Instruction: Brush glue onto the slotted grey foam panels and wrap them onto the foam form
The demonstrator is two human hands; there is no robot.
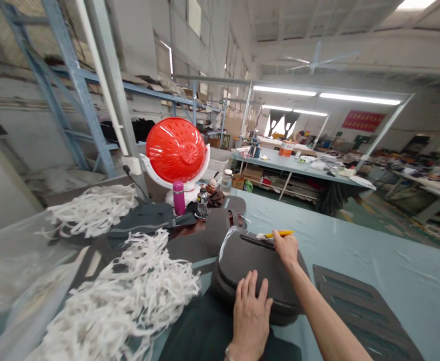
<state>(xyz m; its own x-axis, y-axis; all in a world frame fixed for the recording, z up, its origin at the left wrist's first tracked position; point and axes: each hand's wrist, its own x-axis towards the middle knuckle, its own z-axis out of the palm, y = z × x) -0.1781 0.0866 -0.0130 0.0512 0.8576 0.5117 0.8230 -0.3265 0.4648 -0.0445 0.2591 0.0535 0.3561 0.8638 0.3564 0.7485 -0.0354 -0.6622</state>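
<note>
My left hand (250, 311) lies flat with fingers spread on the near side of a stack of dark grey rounded panels (229, 265). In my right hand (285, 248) is a slim yellow-handled brush (280, 233), held sideways near the stack's far edge. Its whitish tip points left and meets the top panel near that edge. A wet-looking white streak (228, 240) runs along the panel's far left edge. A long dark slot crosses the top panel beside my right hand. Under the stack and my left wrist lies dark cloth (200, 331).
Piles of white strips (129, 296) cover the table's left side. Behind them stand a pink bottle (178, 198), a dark-capped jar (202, 201) and a red dish heater (176, 150). To the right, a slotted dark sheet (362, 306) lies on the blue-green tabletop (340, 240).
</note>
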